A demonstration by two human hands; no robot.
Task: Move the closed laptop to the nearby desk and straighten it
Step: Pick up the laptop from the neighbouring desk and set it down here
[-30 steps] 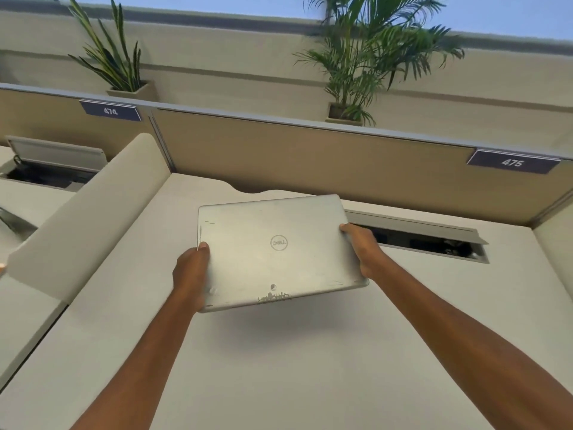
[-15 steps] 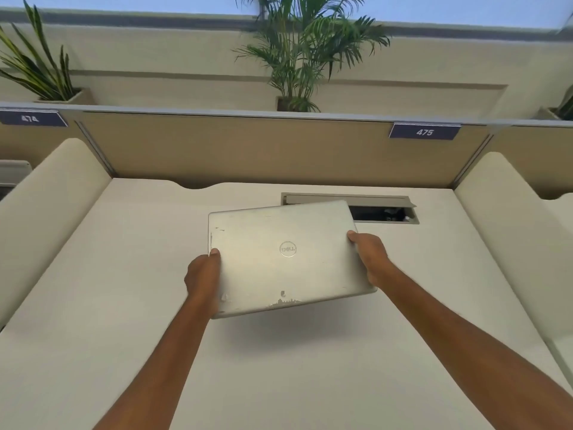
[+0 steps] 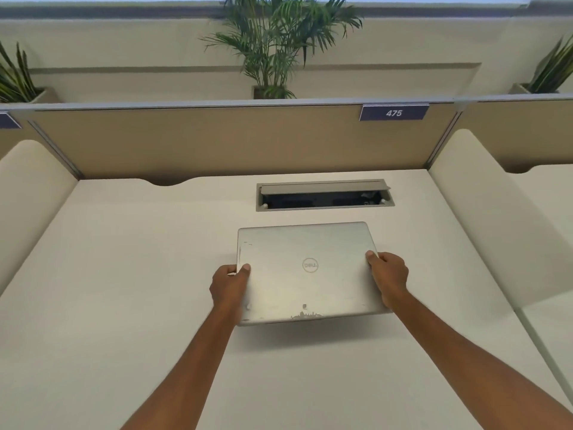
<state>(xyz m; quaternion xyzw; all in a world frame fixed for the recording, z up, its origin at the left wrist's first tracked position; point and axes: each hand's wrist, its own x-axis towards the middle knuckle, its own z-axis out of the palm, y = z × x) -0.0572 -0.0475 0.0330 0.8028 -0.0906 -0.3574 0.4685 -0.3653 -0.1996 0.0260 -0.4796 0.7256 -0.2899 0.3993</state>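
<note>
The closed silver laptop [image 3: 305,271] hangs a little above the white desk [image 3: 124,290], near its middle, casting a shadow under its near edge. Its lid faces up with a round logo in the centre and scuffs along the front. My left hand [image 3: 231,285] grips the laptop's left edge, thumb on top. On the opposite edge my right hand [image 3: 387,274] holds it the same way. The laptop sits almost square to the desk, its near edge raised slightly.
An open cable hatch [image 3: 324,197] is set into the desk just behind the laptop. A tan partition [image 3: 217,141] with a sign reading 475 [image 3: 393,112] closes the back. Curved white dividers [image 3: 483,218] flank both sides. Potted plants [image 3: 279,41] stand behind the partition.
The view has swung so the 475 desk is centred. The laptop has moved forward and down toward the desk, just in front of the hatch, and turned squarer. Both hands keep their grip.
</note>
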